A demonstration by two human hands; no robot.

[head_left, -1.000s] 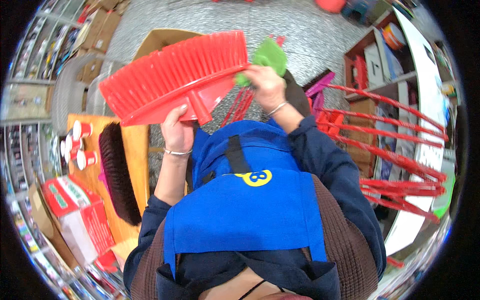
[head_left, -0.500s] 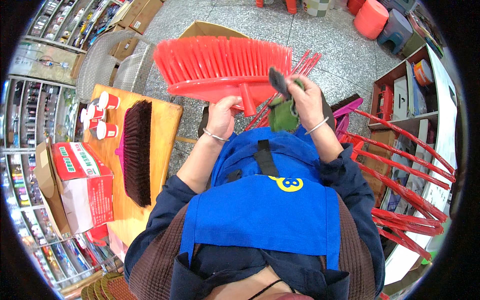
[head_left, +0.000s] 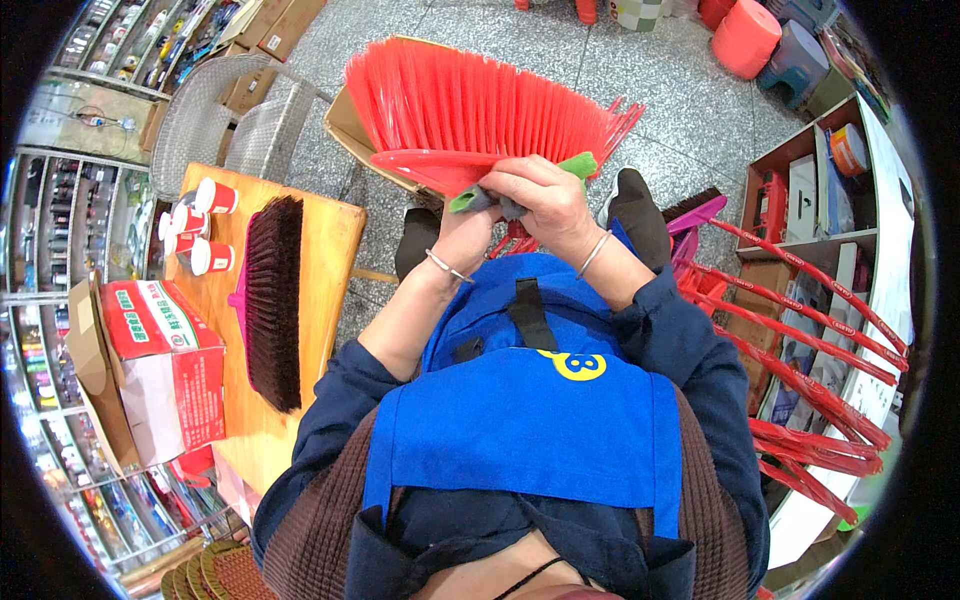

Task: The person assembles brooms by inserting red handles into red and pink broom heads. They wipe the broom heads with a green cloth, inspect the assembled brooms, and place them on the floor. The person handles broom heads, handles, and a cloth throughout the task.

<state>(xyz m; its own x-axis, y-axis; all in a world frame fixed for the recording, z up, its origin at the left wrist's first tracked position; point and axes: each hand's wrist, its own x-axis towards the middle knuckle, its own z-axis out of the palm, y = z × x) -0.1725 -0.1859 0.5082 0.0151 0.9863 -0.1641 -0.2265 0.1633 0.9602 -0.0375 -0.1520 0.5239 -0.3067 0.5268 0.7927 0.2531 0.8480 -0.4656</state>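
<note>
A red broom head (head_left: 480, 105) is in front of me, bristles pointing away, tilted down toward the right. My left hand (head_left: 466, 238) is closed under its near edge and grips it around the socket, which the hands mostly hide. My right hand (head_left: 548, 205) is closed on a green and dark grey cloth (head_left: 578, 166) and presses it against the near side of the broom head, right beside my left hand. The cloth's ends stick out on both sides of the right fingers.
To the left, a wooden table (head_left: 335, 260) carries a broom head with dark bristles (head_left: 275, 300), several paper cups (head_left: 213, 257) and a red-white carton (head_left: 165, 340). An opened cardboard box (head_left: 350, 125) stands behind the red broom head. Red-wrapped poles (head_left: 800, 375) lean at right beside a shelf unit (head_left: 870, 130).
My right hand has brought the cloth left and down onto the broom head beside my left hand. The broom head has turned, its right end now lower and nearer.
</note>
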